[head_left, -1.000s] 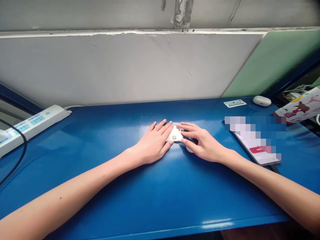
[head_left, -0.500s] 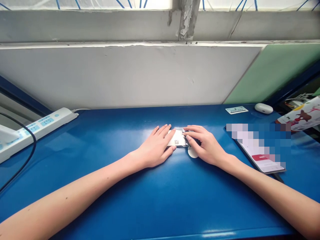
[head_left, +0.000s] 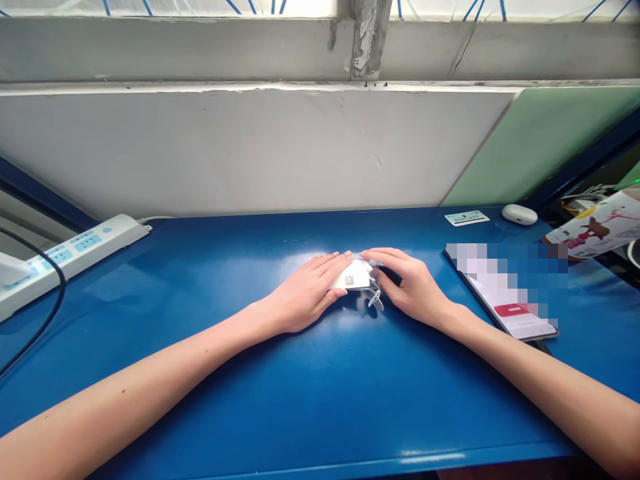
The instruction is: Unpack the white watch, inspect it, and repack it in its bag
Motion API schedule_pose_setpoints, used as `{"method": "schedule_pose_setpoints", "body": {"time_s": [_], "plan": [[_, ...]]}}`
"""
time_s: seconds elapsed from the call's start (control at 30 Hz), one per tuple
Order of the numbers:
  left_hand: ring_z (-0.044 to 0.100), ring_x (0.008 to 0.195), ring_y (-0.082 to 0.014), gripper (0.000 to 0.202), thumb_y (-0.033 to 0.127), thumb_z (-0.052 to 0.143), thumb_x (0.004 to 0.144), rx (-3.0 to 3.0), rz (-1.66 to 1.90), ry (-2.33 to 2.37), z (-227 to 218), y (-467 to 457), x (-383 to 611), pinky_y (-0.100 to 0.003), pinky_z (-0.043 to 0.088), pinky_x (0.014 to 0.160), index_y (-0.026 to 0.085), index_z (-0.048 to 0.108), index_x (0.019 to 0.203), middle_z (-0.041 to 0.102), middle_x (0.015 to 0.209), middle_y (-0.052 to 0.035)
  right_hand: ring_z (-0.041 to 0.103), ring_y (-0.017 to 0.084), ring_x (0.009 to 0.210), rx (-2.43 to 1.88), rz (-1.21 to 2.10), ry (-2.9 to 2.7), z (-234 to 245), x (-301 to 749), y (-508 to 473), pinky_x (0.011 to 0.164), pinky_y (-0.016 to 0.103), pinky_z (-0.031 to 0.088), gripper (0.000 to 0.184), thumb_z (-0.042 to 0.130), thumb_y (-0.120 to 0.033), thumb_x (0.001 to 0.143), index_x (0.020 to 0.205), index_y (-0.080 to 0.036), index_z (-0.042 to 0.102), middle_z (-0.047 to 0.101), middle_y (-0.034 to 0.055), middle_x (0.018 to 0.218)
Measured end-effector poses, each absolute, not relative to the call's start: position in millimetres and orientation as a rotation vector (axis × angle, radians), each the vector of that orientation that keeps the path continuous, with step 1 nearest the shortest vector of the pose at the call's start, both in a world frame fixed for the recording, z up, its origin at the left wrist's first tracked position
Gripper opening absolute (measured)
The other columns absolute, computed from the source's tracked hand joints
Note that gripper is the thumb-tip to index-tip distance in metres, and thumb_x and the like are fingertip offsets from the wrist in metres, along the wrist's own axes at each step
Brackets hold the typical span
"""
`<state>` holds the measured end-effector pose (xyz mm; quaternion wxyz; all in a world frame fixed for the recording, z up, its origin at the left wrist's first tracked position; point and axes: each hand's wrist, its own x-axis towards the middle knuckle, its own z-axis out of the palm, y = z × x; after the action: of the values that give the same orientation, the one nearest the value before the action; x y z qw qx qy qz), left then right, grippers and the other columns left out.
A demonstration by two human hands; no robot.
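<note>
A small flat white packet (head_left: 356, 279) with a square printed code lies in the middle of the head view, its right end in shiny clear plastic. My left hand (head_left: 307, 290) grips the packet's left part, fingers over the top and thumb along the near edge. My right hand (head_left: 413, 287) curls at the other end, index finger and thumb bent around the clear plastic; its fingertips are partly hidden. Below that end, between the hands, hangs a small pale tag or loop (head_left: 376, 300), too small to name.
On the blue table (head_left: 320, 400), a white power strip (head_left: 75, 250) and a black cable (head_left: 57, 300) are at left. A phone (head_left: 520, 320), partly blurred, a card (head_left: 467, 218), a white earbud case (head_left: 520, 214) and a printed box (head_left: 600, 227) are at right.
My left fingers have drawn together and closed around the packet, where they lay spread flat before. The packet's near edge looks raised, and the pale round piece has turned edge-on.
</note>
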<state>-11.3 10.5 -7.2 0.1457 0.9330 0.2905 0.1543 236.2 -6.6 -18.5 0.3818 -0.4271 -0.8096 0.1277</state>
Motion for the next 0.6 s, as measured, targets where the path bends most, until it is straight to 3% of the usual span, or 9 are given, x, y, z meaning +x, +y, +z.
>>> {"method": "schedule_pose_setpoints", "body": {"time_s": [0.23, 0.4, 0.6], "plan": [[0.041, 0.141, -0.0272, 0.050, 0.044, 0.026, 0.106, 2.617, 0.584, 0.832, -5, 10, -12, -0.047, 0.035, 0.116, 0.017, 0.036, 0.147, 0.046, 0.151, -0.0140, 0.069, 0.020, 0.088, -0.960, 0.308, -1.981, 3, 242, -6, 0.080, 0.036, 0.057, 0.022, 0.062, -0.020, 0.092, 0.109, -0.025, 0.074, 0.073, 0.0065, 0.102], [0.044, 0.138, -0.0269, 0.044, 0.035, 0.026, 0.106, 2.554, 0.631, 0.823, -2, 12, -11, -0.047, 0.037, 0.115, 0.019, 0.045, 0.142, 0.049, 0.148, -0.0116, 0.068, 0.020, 0.080, -0.929, 0.386, -1.860, 21, 240, -3, 0.073, 0.036, 0.056, 0.010, 0.068, -0.026, 0.088, 0.094, -0.027, 0.077, 0.073, 0.0039, 0.089], [0.045, 0.136, -0.0332, 0.055, 0.031, 0.046, 0.097, 2.456, 0.738, 1.059, -7, 11, -10, -0.053, 0.039, 0.112, 0.012, 0.034, 0.147, 0.046, 0.147, -0.0200, 0.060, 0.015, 0.065, -1.133, 0.812, -1.577, 27, 222, 14, 0.059, 0.029, 0.049, 0.019, 0.068, -0.035, 0.087, 0.080, -0.018, 0.073, 0.069, 0.0020, 0.072]]}}
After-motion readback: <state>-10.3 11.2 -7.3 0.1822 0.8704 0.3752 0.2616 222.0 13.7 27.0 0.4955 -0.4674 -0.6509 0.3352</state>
